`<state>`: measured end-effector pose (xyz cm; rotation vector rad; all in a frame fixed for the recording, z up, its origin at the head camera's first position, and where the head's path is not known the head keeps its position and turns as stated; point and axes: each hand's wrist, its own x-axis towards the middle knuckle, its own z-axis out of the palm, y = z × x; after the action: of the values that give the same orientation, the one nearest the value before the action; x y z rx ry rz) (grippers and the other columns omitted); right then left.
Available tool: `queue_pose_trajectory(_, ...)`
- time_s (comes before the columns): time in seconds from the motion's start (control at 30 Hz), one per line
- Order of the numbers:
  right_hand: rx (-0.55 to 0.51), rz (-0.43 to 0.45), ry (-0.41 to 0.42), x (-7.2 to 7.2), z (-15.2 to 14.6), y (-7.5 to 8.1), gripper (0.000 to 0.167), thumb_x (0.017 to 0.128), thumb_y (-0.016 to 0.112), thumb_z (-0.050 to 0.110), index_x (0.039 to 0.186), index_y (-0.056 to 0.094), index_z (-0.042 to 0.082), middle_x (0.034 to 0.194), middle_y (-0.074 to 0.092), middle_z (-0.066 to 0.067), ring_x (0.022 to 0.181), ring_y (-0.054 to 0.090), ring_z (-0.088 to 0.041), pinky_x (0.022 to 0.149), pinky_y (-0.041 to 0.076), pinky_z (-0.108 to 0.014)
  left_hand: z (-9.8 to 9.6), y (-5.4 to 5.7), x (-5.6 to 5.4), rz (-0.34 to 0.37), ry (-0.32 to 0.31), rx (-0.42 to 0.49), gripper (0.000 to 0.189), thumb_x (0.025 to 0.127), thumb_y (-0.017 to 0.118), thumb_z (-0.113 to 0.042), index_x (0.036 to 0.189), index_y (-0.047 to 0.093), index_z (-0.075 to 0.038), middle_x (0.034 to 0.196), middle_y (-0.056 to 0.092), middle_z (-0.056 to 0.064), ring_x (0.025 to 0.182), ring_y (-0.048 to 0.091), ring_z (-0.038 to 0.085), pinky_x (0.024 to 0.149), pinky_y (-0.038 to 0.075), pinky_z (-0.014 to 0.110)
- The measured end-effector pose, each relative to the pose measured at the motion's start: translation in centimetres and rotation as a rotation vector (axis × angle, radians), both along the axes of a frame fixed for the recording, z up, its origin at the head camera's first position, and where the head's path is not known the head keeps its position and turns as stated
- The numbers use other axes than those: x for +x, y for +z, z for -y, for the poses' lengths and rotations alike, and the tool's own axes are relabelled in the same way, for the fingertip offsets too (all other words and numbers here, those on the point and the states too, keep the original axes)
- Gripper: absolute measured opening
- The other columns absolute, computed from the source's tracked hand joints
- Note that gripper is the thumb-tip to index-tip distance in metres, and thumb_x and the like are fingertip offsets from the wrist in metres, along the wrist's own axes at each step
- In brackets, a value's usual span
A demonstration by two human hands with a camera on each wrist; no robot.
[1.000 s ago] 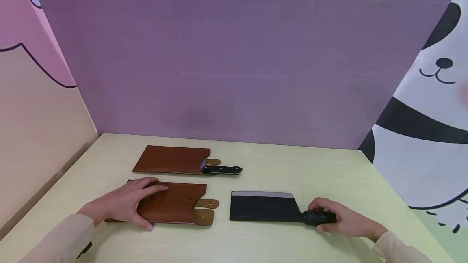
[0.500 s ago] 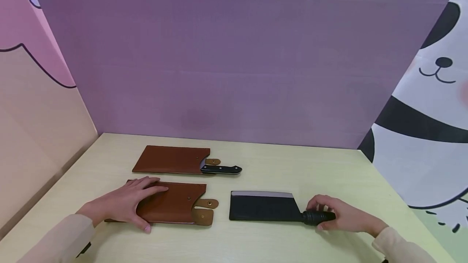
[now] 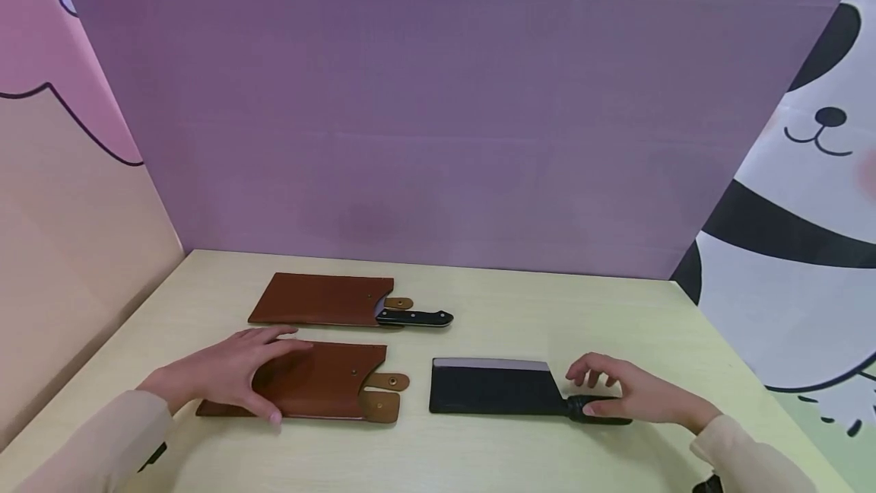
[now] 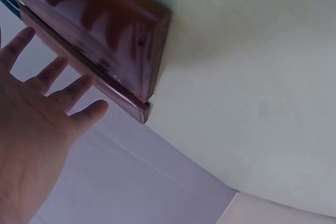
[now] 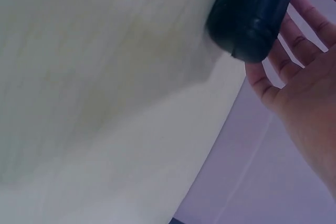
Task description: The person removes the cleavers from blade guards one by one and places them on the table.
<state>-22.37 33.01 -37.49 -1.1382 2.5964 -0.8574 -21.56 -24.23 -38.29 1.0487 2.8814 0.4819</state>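
A brown leather knife sheath [image 3: 322, 383] with two tan snap straps lies flat at the near left. My left hand [image 3: 222, 373] is spread above its left end; in the left wrist view the fingers look straight, apart from the leather. To the right, a black-bladed cleaver [image 3: 493, 392] lies flat, its pale edge strip facing the back and its black ribbed handle [image 5: 254, 14] to the right. Over that handle hovers my right hand [image 3: 633, 394], fingers loosely bent and thumb overlapping the handle; the right wrist view shows a relaxed hand with nothing gripped.
Behind the near sheath lies a second brown sheath [image 3: 322, 299] with a knife in it, its black riveted handle [image 3: 417, 318] sticking out to the right. The pale wooden table [image 3: 547, 318] ends at a purple back panel [image 3: 438, 112]. Patterned side panels stand left and right.
My right hand has let go of the cleaver's handle and risen slightly, its fingers loosening. My left hand has lifted a little off the near sheath and shifted left. Sheaths and cleaver stay put.
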Motion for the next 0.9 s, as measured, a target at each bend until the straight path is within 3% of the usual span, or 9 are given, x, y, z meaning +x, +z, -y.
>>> queue_pose_trajectory(0.5, 0.004, -0.049, -0.017, -1.2, 3.2, 0.4, 0.032, 0.087, 0.063, 0.023, 0.114, 0.052, 0.010, 0.101, 0.058, -0.005, 0.089, 0.053, -0.016, 0.072, 0.042, -0.028, 0.3, 1.0, -0.8, -0.039, -0.004, 0.011, 0.088, 0.066, 0.067, -0.064, 0.134, 0.044, -0.014, 0.134, 0.041, 0.012, 0.118, 0.046, 0.034, 0.089, 0.038, 0.057)
queue_pose_trajectory(0.7, -0.020, -0.048, -0.002, -1.9, 4.9, 0.3, 0.034, 0.087, 0.063, 0.024, 0.115, 0.051, 0.009, 0.102, 0.057, -0.006, 0.091, 0.052, -0.019, 0.072, 0.044, -0.030, 0.4, 1.0, -1.5, -0.075, -0.012, 0.015, 0.084, 0.069, 0.067, -0.062, 0.133, 0.045, -0.013, 0.132, 0.043, 0.006, 0.116, 0.048, 0.029, 0.088, 0.040, 0.052)
queue_pose_trajectory(0.9, -0.018, -0.052, 0.001, -2.7, 6.4, 0.1, 0.035, 0.087, 0.062, 0.026, 0.115, 0.051, 0.009, 0.105, 0.056, -0.005, 0.092, 0.051, -0.018, 0.072, 0.044, -0.031, 0.4, 0.7, -2.1, -0.075, -0.008, 0.026, 0.080, 0.071, 0.068, -0.056, 0.133, 0.045, -0.012, 0.132, 0.044, 0.008, 0.115, 0.049, 0.030, 0.088, 0.041, 0.051)
